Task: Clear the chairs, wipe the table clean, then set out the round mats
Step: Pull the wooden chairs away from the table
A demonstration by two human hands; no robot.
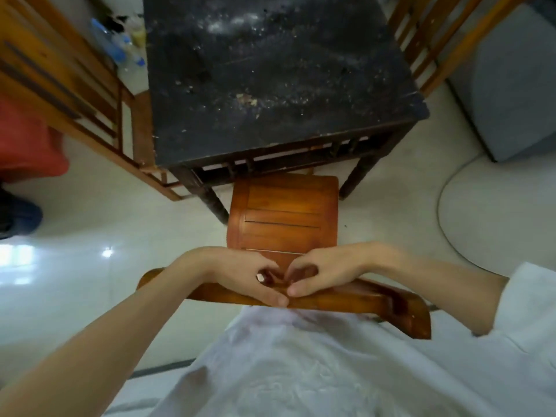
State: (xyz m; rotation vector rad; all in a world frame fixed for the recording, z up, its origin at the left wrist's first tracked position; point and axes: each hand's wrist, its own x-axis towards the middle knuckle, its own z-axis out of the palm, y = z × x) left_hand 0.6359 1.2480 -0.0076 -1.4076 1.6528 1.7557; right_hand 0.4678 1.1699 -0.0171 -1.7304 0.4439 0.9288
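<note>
A brown wooden chair (282, 215) stands right in front of me, its seat tucked partly under the near edge of the dark table (270, 85). The tabletop is black, scuffed and speckled with pale crumbs and dust. My left hand (249, 275) and my right hand (328, 270) grip the chair's top rail (346, 299) side by side, fingers curled over the far side and thumbs meeting on the near side. The seat is bare. No round mats or cloth are in view.
A second wooden chair (75, 94) stands at the table's left side and a third (433, 40) at its right. Plastic bottles (120, 46) lie on the floor at the far left. A red bundle (27, 145) sits left, a grey box (511, 85) right. The floor is pale tile.
</note>
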